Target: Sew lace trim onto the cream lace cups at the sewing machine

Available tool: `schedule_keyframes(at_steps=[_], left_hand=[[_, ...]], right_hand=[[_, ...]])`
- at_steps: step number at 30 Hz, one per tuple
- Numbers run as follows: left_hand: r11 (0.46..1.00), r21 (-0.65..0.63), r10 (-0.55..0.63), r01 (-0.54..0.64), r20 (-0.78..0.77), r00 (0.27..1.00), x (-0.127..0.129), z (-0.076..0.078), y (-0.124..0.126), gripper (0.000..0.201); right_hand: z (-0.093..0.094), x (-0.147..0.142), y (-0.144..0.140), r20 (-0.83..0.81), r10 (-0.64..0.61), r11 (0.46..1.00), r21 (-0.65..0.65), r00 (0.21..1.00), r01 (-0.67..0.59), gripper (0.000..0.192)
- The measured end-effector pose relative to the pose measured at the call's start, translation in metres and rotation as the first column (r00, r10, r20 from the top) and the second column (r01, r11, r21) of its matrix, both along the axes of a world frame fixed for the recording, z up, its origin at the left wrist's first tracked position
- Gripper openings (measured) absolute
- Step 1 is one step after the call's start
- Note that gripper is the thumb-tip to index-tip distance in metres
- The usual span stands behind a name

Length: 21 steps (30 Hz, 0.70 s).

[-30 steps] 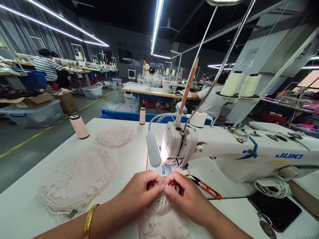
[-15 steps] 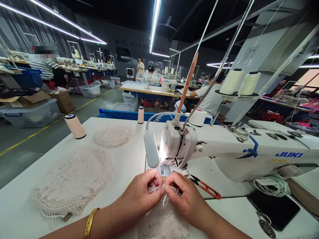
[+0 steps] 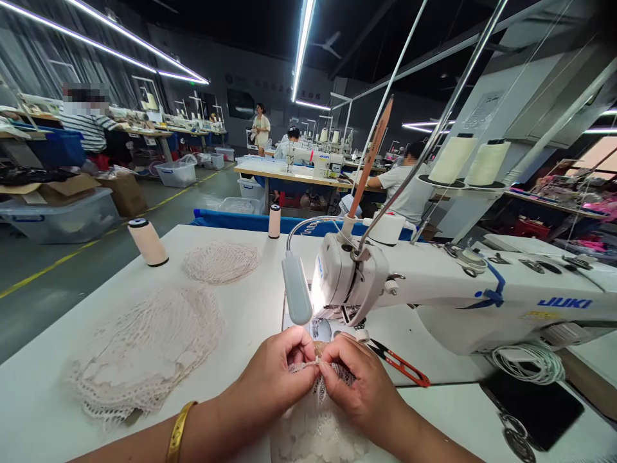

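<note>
Both my hands pinch the edge of a cream lace piece (image 3: 321,427) just in front of the sewing machine (image 3: 354,270). My left hand (image 3: 279,370) holds it between thumb and fingers, and my right hand (image 3: 359,379) grips it right beside, the fingertips almost meeting. The lace hangs down toward me over the table edge. Beyond the fingertips lies the lit needle area, where the needle itself is hard to make out. Red-handled thread snips (image 3: 400,363) lie to the right of my right hand. A lace stack (image 3: 149,350) rests left of my left hand.
A smaller lace pile (image 3: 222,262) and two peach thread cones, one at the left edge (image 3: 148,243) and one at the back (image 3: 274,222), stand on the table. A grey lamp (image 3: 297,289) hangs near the machine head. A black phone-like slab (image 3: 535,402) and coiled white cable (image 3: 527,363) lie right.
My hands keep the same pinch on the lace with barely any movement. The whole view shifts slightly. A standing person in the background has moved left.
</note>
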<state>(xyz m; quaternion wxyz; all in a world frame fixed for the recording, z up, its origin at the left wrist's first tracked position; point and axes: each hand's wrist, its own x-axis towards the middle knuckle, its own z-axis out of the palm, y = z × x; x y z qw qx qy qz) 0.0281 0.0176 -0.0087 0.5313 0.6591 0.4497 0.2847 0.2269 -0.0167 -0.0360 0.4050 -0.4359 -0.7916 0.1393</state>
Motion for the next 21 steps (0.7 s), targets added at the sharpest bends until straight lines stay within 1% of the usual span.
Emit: schedule_keyframes(at_steps=[3,7,10,12,14,16,18,19,20,21], left_hand=[[1.0,-0.009,-0.022,0.022,0.045,0.999,0.0,-0.003,0.001,0.026],[0.998,0.048,-0.048,0.049,-0.016,0.999,-0.002,-0.001,0.001,0.019],[0.986,0.158,-0.048,0.06,-0.077,0.996,-0.003,0.002,0.002,0.023],[0.965,0.25,-0.039,0.074,-0.142,0.989,-0.003,0.001,0.004,0.027],[0.945,0.313,-0.023,0.097,-0.232,0.972,-0.003,-0.003,0.007,0.03],[0.92,0.371,0.006,0.122,-0.325,0.946,-0.003,-0.011,0.01,0.025],[0.872,0.474,0.068,0.121,-0.363,0.929,-0.003,-0.02,0.011,0.011],[0.83,0.547,0.105,0.111,-0.349,0.931,-0.003,-0.024,0.011,0.004],[0.771,0.629,0.139,0.1,-0.32,0.937,-0.002,-0.028,0.011,0.006],[0.701,0.705,0.156,0.101,-0.291,0.944,-0.002,-0.03,0.011,0.007]], right_hand=[[0.0,0.0,0.0,0.009,-0.01,1.0,0.021,1.0,0.01,0.018],[0.001,0.0,0.0,0.025,-0.038,0.998,0.048,0.999,0.037,0.017],[-0.001,-0.001,0.002,0.046,-0.072,0.995,0.068,0.996,0.069,0.016],[-0.005,-0.001,0.005,0.066,-0.093,0.994,0.07,0.993,0.088,0.015],[-0.009,-0.001,0.008,0.103,-0.118,0.992,0.061,0.988,0.112,0.015],[-0.013,-0.002,0.011,0.162,-0.147,0.989,0.033,0.976,0.143,0.018],[-0.017,-0.003,0.014,0.227,-0.169,0.985,-0.005,0.959,0.175,0.021],[-0.018,-0.004,0.015,0.251,-0.18,0.981,-0.023,0.951,0.192,0.022],[-0.02,-0.004,0.016,0.267,-0.194,0.977,-0.036,0.944,0.211,0.022],[-0.021,-0.004,0.017,0.275,-0.209,0.973,-0.042,0.938,0.229,0.022]])
